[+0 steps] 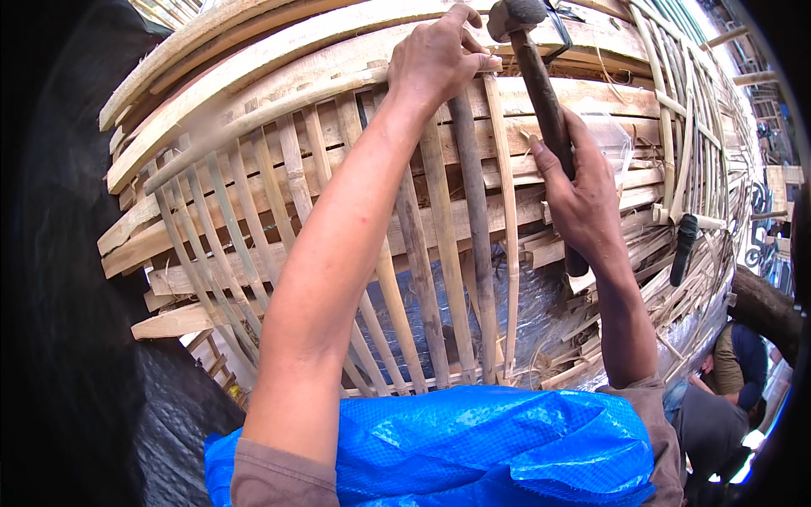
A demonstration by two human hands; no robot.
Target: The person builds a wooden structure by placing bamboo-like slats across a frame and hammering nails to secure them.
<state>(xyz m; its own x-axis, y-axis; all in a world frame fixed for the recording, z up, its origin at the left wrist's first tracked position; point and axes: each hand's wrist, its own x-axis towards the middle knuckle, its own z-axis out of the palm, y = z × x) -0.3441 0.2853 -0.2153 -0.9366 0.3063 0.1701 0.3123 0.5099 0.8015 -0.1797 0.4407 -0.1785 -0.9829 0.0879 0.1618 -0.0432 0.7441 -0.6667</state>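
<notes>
My left hand (432, 61) is closed around the right end of a bamboo rail (279, 108), with its thumb along the top; whether a small piece such as a nail is between its fingers I cannot tell. Many thin upright bamboo slats (437, 253) run down from this rail, forming a slatted panel. My right hand (585, 198) is wrapped around the dark handle of a hammer (541, 93), held upright. The hammer's metal head is raised to the right of my left hand, apart from the rail.
Behind the panel lie stacked wooden planks (194, 80). A blue plastic sheet (473, 448) covers my front. On the right are another bamboo panel (688, 127), a dark-wrapped handle (684, 249), loose bamboo strips (676, 325) and a bent-over person (718, 414). Black sheeting (76, 279) hangs at left.
</notes>
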